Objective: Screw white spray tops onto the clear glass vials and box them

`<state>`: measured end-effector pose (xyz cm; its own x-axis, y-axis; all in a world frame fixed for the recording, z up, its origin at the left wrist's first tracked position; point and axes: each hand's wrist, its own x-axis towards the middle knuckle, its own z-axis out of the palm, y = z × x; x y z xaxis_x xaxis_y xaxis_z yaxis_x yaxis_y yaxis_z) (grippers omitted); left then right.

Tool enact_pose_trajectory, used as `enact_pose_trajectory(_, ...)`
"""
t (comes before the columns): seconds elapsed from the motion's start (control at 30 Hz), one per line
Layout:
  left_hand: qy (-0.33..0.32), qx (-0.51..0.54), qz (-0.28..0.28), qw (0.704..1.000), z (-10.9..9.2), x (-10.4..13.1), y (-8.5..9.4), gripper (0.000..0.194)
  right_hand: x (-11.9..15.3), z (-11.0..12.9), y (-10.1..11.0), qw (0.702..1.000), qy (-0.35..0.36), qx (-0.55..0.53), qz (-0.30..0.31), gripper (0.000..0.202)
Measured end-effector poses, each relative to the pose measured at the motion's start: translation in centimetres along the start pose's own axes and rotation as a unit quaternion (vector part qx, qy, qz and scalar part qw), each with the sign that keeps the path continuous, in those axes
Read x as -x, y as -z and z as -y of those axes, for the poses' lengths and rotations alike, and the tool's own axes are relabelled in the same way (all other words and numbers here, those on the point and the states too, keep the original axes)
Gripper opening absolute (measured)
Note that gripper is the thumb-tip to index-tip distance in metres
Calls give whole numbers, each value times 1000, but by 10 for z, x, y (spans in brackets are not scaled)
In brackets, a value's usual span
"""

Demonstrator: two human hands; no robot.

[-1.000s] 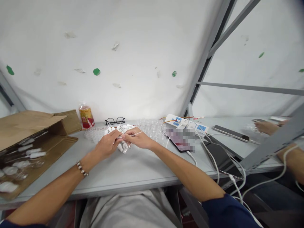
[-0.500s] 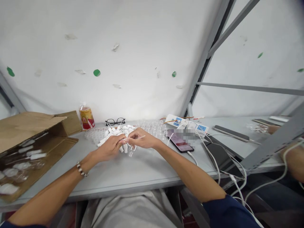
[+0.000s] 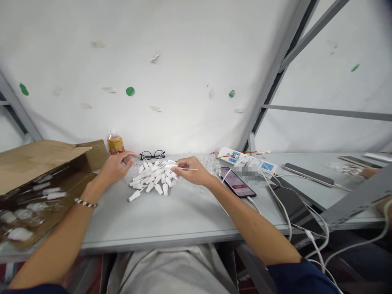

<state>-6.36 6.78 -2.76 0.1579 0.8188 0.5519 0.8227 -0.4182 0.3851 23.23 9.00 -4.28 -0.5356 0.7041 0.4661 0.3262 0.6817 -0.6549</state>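
Newly parted, the hands end their shared hold: the right hand point(image 3: 190, 169) pinches a thin white stick point(image 3: 192, 169), white caps point(image 3: 156, 178) lie between the hands, and the left hand point(image 3: 116, 168) curls, its contents unclear.

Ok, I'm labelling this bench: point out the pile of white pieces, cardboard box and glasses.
Pile of white pieces point(image 3: 157, 179), head view: near its middle.
Cardboard box point(image 3: 39, 162), head view: its top flap.
Glasses point(image 3: 159, 154), head view: lens toward picture right.
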Motion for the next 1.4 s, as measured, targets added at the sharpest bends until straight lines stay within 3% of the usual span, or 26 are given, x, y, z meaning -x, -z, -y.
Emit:
enact_pose_trajectory(0.13, 45, -47, 8, 998, 28, 0, 21, 23, 3, 3, -4, 995, 33, 89, 3, 45)
enact_pose_trajectory(0.3, 81, -96, 116, 985, 45, 1, 31, 31, 4, 6, -3, 993, 48, 110, 4, 45)
enact_pose_trajectory(0.47, 125, -97, 257, 953, 51, 0, 31, 22, 3, 3, -4, 991, 53, 124, 8, 46)
enact_pose_trajectory(0.53, 128, -96, 284, 945, 52, 0, 28, 18, 3, 2, -5, 991, 53, 124, 7, 45)
enact_pose_trajectory(0.73, 133, -137, 239, 952, 53, 0, 17, 16, 3, 3, -6, 991, 59, 123, -9, 43)
enact_pose_trajectory(0.9, 108, -149, 203, 962, 42, -2, 19, 20, 3, 4, -6, 991, 59, 121, -7, 45)
enact_pose_trajectory(0.97, 77, -135, 175, 972, 28, 0, 15, 25, 3, 5, -7, 991, 59, 119, -4, 45)
enact_pose_trajectory(1.07, -20, -69, 125, 990, -3, 6, -4, 36, 3, 6, -12, 990, 69, 120, 5, 44)
enact_pose_trajectory(1.2, -158, 7, 117, 980, -41, 16, -36, 31, 5, 10, -25, 988, 83, 125, 28, 40)
enact_pose_trajectory(1.3, -202, 17, 109, 973, -47, 19, -48, 29, 5, 10, -31, 988, 87, 126, 32, 39)
enact_pose_trajectory(1.4, -170, -18, 78, 982, -37, 16, -46, 34, 4, 7, -32, 990, 79, 110, -44, 31)
